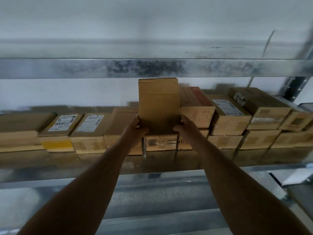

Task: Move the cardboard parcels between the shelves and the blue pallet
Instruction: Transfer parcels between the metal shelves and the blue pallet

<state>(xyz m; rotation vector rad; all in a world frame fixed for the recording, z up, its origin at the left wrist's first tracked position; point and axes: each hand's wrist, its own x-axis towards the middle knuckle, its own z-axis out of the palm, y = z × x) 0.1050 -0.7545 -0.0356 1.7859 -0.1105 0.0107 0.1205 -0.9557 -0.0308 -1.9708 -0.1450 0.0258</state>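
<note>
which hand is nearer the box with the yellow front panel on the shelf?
Left. The left hand grips the left edge of the held parcel, on the side of the yellow-fronted box. The right hand grips the parcel's far edge.

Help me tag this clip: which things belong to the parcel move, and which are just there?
In the job:
plain parcel, held by left hand and right hand
parcels in the row
metal shelf

Just there:
upper shelf beam
white wall

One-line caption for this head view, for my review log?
Both hands, left hand and right hand, hold a plain parcel atop the row of boxes on a metal shelf.
</note>
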